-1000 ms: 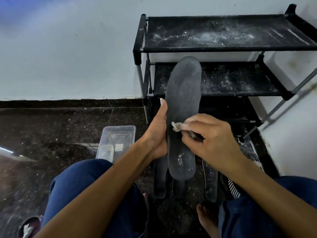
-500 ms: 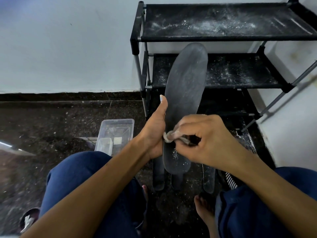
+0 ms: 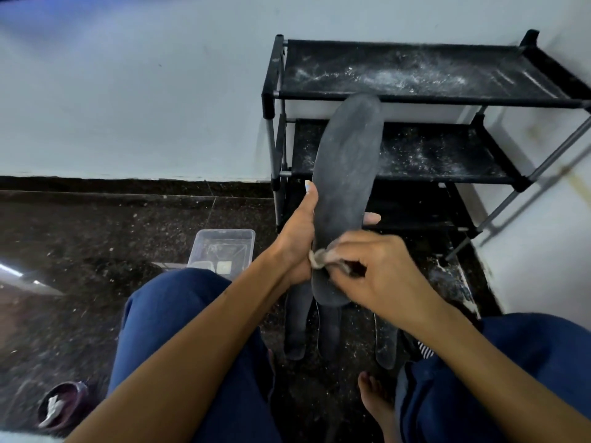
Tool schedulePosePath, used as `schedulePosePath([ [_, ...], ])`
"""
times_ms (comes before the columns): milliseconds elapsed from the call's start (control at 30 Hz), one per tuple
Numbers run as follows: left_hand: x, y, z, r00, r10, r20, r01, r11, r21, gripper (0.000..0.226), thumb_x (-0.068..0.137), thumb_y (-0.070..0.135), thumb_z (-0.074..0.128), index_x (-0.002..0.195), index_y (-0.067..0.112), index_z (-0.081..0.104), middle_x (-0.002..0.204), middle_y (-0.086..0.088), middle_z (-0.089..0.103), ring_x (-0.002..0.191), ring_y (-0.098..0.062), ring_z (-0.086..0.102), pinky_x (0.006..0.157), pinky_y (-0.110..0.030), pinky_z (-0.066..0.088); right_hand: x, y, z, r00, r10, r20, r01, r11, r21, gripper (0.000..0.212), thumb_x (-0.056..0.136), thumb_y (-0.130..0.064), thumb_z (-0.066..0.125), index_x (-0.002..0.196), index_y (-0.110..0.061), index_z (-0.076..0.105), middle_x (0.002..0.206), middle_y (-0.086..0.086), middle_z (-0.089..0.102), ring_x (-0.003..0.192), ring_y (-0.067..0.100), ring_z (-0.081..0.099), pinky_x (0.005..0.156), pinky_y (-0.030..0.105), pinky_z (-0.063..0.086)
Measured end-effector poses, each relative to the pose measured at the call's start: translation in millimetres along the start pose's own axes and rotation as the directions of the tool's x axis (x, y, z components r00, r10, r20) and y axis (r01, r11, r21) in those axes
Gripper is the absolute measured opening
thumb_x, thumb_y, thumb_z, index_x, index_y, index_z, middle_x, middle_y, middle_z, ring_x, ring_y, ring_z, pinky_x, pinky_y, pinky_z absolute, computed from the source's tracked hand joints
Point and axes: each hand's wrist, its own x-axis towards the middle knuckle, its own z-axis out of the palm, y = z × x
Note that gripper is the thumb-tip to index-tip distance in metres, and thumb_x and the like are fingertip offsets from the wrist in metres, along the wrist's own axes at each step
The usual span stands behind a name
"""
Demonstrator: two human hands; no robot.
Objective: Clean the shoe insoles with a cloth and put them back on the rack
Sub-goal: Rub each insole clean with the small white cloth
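Dark speckled floor meets a pale wall, and a black three-tier shoe rack stands in the corner, its top two shelves dusted with white powder.

Held up in front of the rack is a dark grey insole, long and flat, toe end uppermost and leaning a little to the right. Its surface looks matte with faint pale smudges. The left hand grips its lower left edge, thumb laid up along the side, with a fingertip showing past the right edge, so the fingers wrap behind it. The right hand is closed around a small bunched greyish cloth, pinching it against the insole's lower part near the heel.

Three more dark insoles lie on the floor below the hands, between the person's blue-trousered knees. Their upper ends are covered by the hands and the held insole, so their full shape cannot be made out. Most of the cloth is buried in the right fist. A clear plastic container sits on the floor to the left, partly cut off by the left knee; its contents are hard to tell. A round dark object at the lower left is blurred. A bare foot shows near the bottom.
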Motion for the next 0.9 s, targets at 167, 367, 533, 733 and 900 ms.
schedulePosePath([
  [167,-23.1,-0.9,0.9,0.997,0.055,0.047,-0.053,0.998,-0.041,0.080,0.093,0.066,0.009,0.122,0.008,0.055,0.102,-0.013,0.072,0.082,-0.026,0.070,0.079,-0.036,0.056,-16.5,-22.7,-10.1,0.992,0.037,-0.118,-0.015,0.983,0.183,0.019,0.071,0.002,0.070,0.083,-0.011,0.076,0.082,-0.002,0.071,0.074,0.008,0.066,0.068,0.025,0.054],
  [367,-48.3,-23.8,-0.3,0.997,0.079,-0.011,-0.080,0.993,-0.090,0.063,0.099,0.047,0.023,0.108,-0.002,0.062,0.098,-0.019,0.071,0.081,-0.022,0.068,0.075,-0.029,0.055,-26.3,-29.8,-0.3,0.978,0.010,-0.206,0.019,0.990,0.139,0.019,0.074,0.005,0.070,0.088,-0.006,0.075,0.085,0.005,0.070,0.081,0.010,0.065,0.075,0.024,0.053],
  [533,-48.8,-26.9,-3.2,0.998,0.056,0.030,-0.053,0.994,-0.097,0.069,0.100,0.051,0.015,0.114,-0.001,0.058,0.101,-0.017,0.071,0.090,-0.023,0.069,0.078,-0.028,0.056,-30.7,-23.3,10.2,0.988,-0.027,-0.153,0.042,0.994,0.097,0.017,0.073,0.004,0.069,0.086,-0.006,0.076,0.086,0.003,0.071,0.083,0.012,0.066,0.076,0.029,0.054],
  [733,-37.7,-24.5,-4.4,0.994,0.099,0.048,-0.090,0.984,-0.152,0.068,0.100,0.048,0.014,0.109,-0.003,0.059,0.098,-0.019,0.069,0.073,-0.028,0.065,0.075,-0.037,0.055,-34.5,-30.0,6.5,0.997,-0.067,0.028,0.061,0.982,0.181,0.016,0.065,0.001,0.070,0.074,-0.010,0.076,0.074,0.001,0.071,0.066,0.012,0.066,0.063,0.032,0.052],
  [900,-31.0,-27.9,-3.0,0.991,0.122,0.052,-0.116,0.987,-0.110,0.067,0.100,0.047,0.013,0.108,-0.001,0.059,0.093,-0.017,0.071,0.081,-0.025,0.068,0.078,-0.032,0.055,-35.9,-22.1,2.3,0.973,0.036,-0.228,-0.004,0.990,0.140,0.016,0.074,0.005,0.069,0.086,-0.004,0.076,0.085,0.007,0.070,0.077,0.014,0.065,0.070,0.027,0.053],
])
